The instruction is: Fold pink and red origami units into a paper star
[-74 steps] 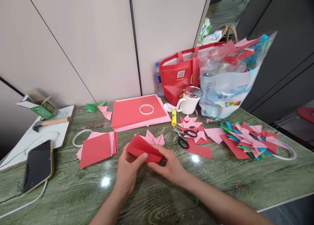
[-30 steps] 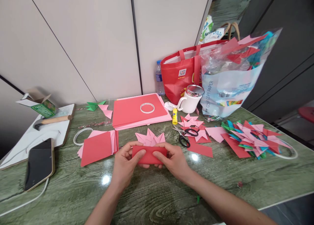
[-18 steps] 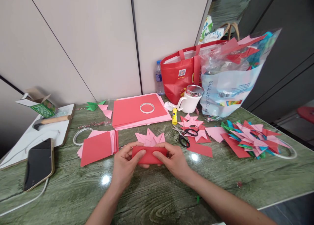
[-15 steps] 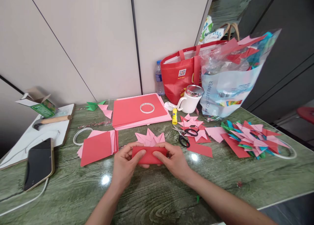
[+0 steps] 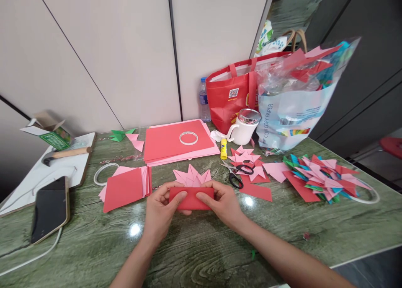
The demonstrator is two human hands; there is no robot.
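A folded sheet of red paper [image 5: 191, 199] is held level between both hands above the table. My left hand [image 5: 161, 206] pinches its left end, thumb on top and fingers behind. At the right end my right hand [image 5: 224, 202] grips it the same way. Just beyond the paper, a pink folded-paper star [image 5: 191, 177] lies partly hidden by the sheet and the fingers. Scissors [image 5: 236, 172] with black handles rest to the right of my right hand. Left of my left hand is a stack of red and pink paper squares [image 5: 124, 189].
Larger red and pink sheets [image 5: 166, 141] lie at the back under a tape ring [image 5: 188, 138]. A glue stick [image 5: 223, 149], white mug [image 5: 243, 131], red bag [image 5: 224, 95] and plastic bag [image 5: 282, 116] stand behind. Folded pieces [image 5: 323, 175] heap at right; a phone [image 5: 50, 208] lies left.
Both hands stay almost in place on the red paper. The fingers have shifted very slightly along it; nothing else has moved.
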